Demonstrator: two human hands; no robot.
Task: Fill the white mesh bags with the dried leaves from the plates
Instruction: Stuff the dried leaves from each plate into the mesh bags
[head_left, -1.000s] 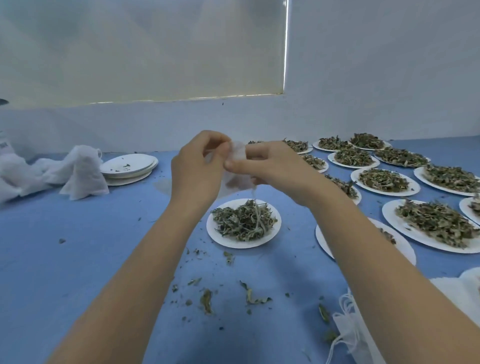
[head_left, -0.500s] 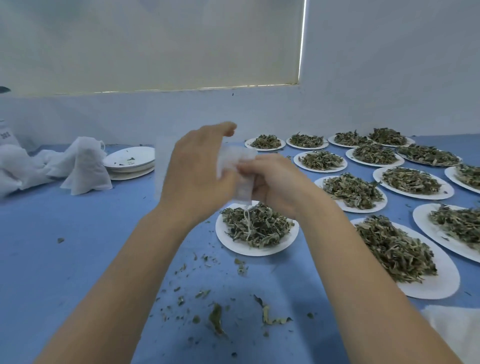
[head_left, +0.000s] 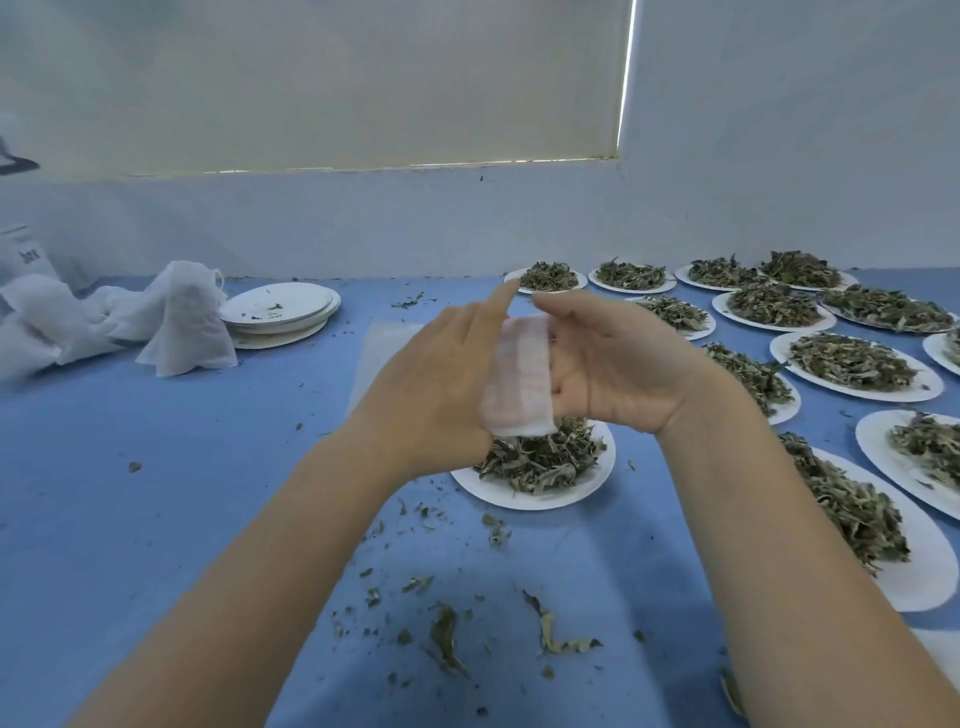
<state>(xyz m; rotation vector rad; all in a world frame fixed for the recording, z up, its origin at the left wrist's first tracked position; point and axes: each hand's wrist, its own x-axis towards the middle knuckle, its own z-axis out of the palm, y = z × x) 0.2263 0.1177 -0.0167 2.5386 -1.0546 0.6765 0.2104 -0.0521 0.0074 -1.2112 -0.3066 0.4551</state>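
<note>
Centre frame: white mesh bag (head_left: 519, 376) stretched between left hand (head_left: 441, 384) and right hand (head_left: 613, 364), fingers inside and mostly straight, above plate of dried leaves (head_left: 540, 462) on blue counter (head_left: 156, 493).

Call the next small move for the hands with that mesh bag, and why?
Probably spread the mouth of the mesh bag open. It sits flat and looks empty between the left hand and the right hand, right above the plate still heaped with dried leaves. Nothing can go in until the bag gapes.
</note>
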